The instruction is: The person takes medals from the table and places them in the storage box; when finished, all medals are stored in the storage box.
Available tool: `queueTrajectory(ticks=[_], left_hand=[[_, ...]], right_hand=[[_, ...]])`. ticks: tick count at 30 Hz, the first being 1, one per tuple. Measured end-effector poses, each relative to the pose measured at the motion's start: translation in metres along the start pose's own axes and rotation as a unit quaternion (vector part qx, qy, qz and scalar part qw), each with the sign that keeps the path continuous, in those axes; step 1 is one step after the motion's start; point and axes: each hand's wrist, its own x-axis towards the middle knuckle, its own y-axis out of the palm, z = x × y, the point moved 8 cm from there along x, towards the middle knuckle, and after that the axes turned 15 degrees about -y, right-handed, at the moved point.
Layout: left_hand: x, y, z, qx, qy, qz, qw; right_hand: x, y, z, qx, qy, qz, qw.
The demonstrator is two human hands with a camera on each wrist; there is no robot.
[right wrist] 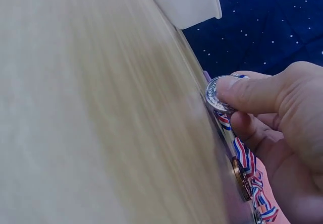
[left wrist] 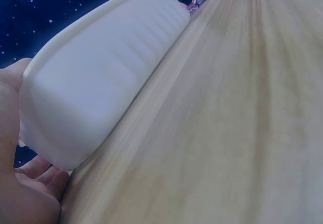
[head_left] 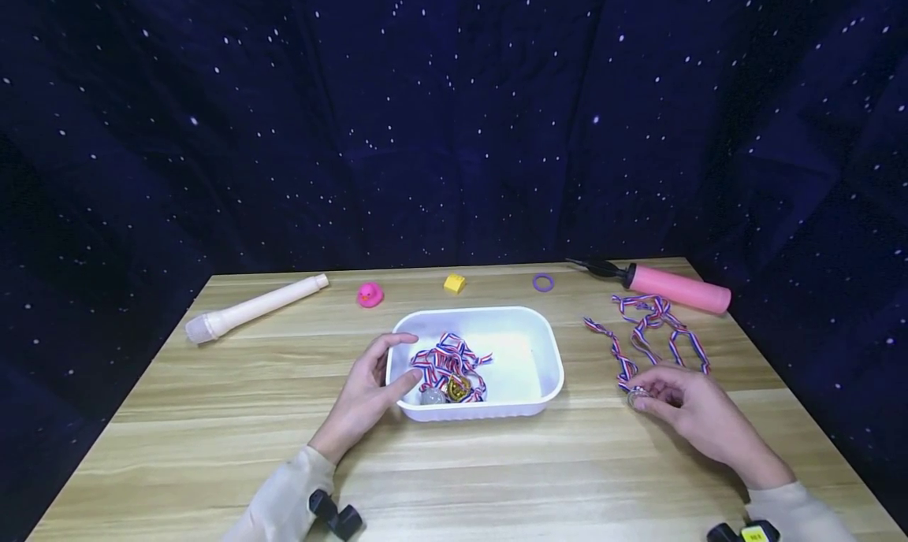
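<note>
A white plastic tub (head_left: 525, 410) stands mid-table. My left hand (head_left: 365, 388) grips its left end, thumb and a finger over the rim; in the left wrist view, other fingers (left wrist: 48, 176) lie against the outer wall. Inside the tub lie a gold medal (head_left: 458, 387), a silver-coloured medal (head_left: 433, 397) and tangled red-white-blue ribbons (head_left: 450, 358). To the right of the tub, my right hand (head_left: 684, 408) pinches a silver medal (right wrist: 218, 95) between thumb and fingers, just above the table. Striped ribbons (head_left: 641, 333) spread behind that hand, and a bronze-coloured medal (right wrist: 241, 178) shows among them.
Along the back stand a pale microphone-shaped stick (head_left: 262, 306), a pink rubber duck (head_left: 370, 295), a yellow block (head_left: 454, 283), a purple ring (head_left: 543, 283) and a pink hand pump (head_left: 677, 287). A dark starry curtain (head_left: 454, 132) hangs behind the wooden table (head_left: 213, 416).
</note>
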Motion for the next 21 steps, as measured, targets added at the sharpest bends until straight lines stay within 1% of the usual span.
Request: queueTrajectory(ticks=[6,9,13,17,21], left_hand=[[-0.0012,0.0005,0.0011,-0.006,-0.002,0.003,1.0],[-0.0008,0.0003,0.0019,-0.004,-0.004,0.001,1.0],[-0.0009,0.0003,0.0013,-0.004,-0.005,0.001,1.0],[-0.0012,0.0006,-0.0004,-0.007,-0.004,0.003,1.0],[-0.0004,0.0003,0.0,-0.005,-0.006,0.002,1.0]], right_hand=[[0.0001,-0.0006,-0.0008,0.018,0.011,-0.02,1.0],[0.0013,-0.0013,-0.0001,0.023,0.003,-0.031,0.999],[0.0021,-0.0023,0.0023,0.023,-0.019,-0.043,0.999],[0.0014,-0.0035,0.0021,0.024,-0.016,-0.055,0.998],[0.0019,-0.0051,0.0024,0.04,-0.009,-0.071,0.997]])
